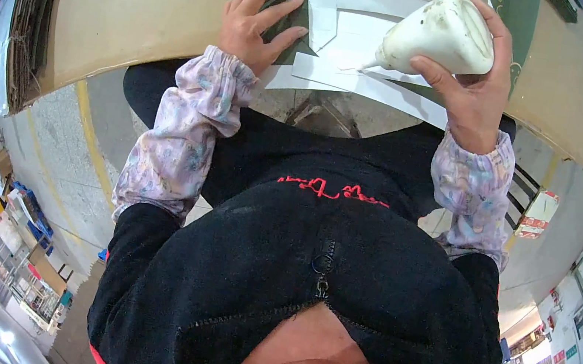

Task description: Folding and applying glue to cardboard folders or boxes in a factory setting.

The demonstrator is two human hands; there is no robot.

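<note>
Your left hand [260, 20] lay flat, palm down, with the fingers [285, 13] spread and pointing toward your right, pressing on what was beneath them. The left forearm came up from the lower edge, bent at the elbow, its flowered sleeve cover gathered at the wrist. Your right hand [474, 77] was raised higher, curled in a firm grasp: thumb [437, 74] across the near side, fingers wrapped over the far side. That wrist was cocked inward, tilting the grip toward your left. The right forearm rose almost straight from your side. How hard you were squeezing could not be told, as the fisheye bends this edge.
</note>
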